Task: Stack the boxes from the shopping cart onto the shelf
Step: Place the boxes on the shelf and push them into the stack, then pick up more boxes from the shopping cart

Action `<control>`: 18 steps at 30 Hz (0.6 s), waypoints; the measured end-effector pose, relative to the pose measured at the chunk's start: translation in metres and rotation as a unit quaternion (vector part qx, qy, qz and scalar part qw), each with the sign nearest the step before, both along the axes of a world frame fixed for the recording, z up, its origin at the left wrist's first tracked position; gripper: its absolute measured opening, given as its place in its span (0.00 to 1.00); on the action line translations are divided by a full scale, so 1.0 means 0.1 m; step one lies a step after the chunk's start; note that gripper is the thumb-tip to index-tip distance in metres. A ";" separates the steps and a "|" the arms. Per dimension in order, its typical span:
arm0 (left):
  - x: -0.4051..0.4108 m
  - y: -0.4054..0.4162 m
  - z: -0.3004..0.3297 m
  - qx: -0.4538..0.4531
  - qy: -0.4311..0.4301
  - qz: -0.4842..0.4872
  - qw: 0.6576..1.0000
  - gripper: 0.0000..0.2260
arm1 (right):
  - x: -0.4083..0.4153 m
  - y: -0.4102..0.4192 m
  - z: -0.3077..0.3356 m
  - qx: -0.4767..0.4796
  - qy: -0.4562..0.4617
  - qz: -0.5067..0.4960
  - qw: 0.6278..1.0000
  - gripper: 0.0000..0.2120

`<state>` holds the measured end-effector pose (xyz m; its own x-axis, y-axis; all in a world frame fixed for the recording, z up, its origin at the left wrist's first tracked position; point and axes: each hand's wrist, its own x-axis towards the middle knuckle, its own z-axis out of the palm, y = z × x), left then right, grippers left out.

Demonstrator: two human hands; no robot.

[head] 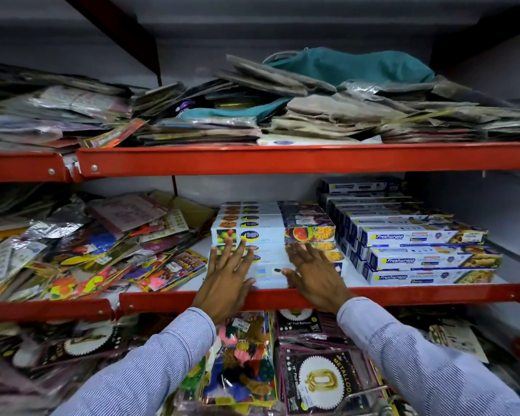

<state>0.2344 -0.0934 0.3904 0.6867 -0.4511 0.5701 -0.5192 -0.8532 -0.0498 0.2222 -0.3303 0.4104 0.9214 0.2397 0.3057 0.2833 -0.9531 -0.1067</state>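
Note:
A stack of long white wrap boxes [270, 232] with fruit pictures lies on the middle shelf [403, 295], which has a red front lip. My left hand [227, 273] and my right hand [312, 273] are both flat with fingers spread, pressed against the front of the lowest boxes in that stack. Neither hand grips anything. To the right lies a second stack of blue and white Freshwrapp boxes [424, 253]. The shopping cart shows only as a wire edge [364, 394] at the bottom.
Loose party packets [102, 250] fill the left of the middle shelf. The upper shelf [282, 159] carries piles of flat bags and a teal cloth bag [357, 66]. Balloon packets [318, 379] hang below the middle shelf.

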 end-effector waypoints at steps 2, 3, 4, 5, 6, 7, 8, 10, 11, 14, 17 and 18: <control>-0.26 0.06 -0.04 -0.001 -0.012 -0.024 1.000 0.26 | -0.19 0.07 -0.08 -0.002 -0.023 -0.008 1.000 0.31; -0.39 0.09 -0.06 0.001 -0.015 -0.038 0.999 0.26 | -0.29 0.10 -0.12 -0.011 -0.034 -0.009 0.999 0.33; -0.56 0.13 -0.14 0.004 -0.008 -0.045 0.999 0.26 | -0.41 0.15 -0.21 -0.014 -0.032 -0.007 0.999 0.34; -0.69 0.16 -0.21 0.006 0.002 -0.054 0.999 0.25 | -0.52 0.17 -0.28 -0.012 -0.027 -0.005 1.000 0.34; -0.83 0.20 -0.32 0.010 0.019 -0.057 0.998 0.25 | -0.65 0.21 -0.38 -0.008 -0.013 -0.001 1.000 0.33; -0.97 0.26 -0.47 0.013 0.039 -0.057 0.998 0.25 | -0.77 0.26 -0.51 -0.006 0.005 0.002 1.000 0.33; -1.08 0.30 -0.59 0.016 0.064 -0.060 0.996 0.24 | -0.87 0.28 -0.60 -0.005 0.018 0.007 1.000 0.32; -1.29 0.40 -0.86 0.021 0.117 -0.058 0.991 0.24 | -1.06 0.35 -0.84 -0.008 0.050 0.011 0.999 0.32; -1.39 0.45 -1.03 0.025 0.147 -0.058 0.987 0.24 | -1.14 0.38 -0.99 -0.013 0.068 0.018 0.997 0.32; -1.65 0.60 -1.50 0.044 0.219 -0.047 0.974 0.21 | -1.33 0.48 -1.43 -0.016 0.140 0.031 0.990 0.29; -1.93 0.73 -2.00 0.080 0.302 -0.049 0.949 0.18 | -1.53 0.59 -1.92 -0.005 0.192 0.051 0.980 0.24; -2.02 0.78 -2.13 0.097 0.313 -0.050 0.943 0.16 | -1.59 0.62 -2.06 -0.004 0.207 0.053 0.977 0.24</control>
<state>0.0323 -0.0157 0.1775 0.8099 -0.5856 -0.0335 -0.5760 -0.8049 0.1427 0.0629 -0.2680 0.2040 0.9356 0.3416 -0.0897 0.3149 -0.9218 -0.2263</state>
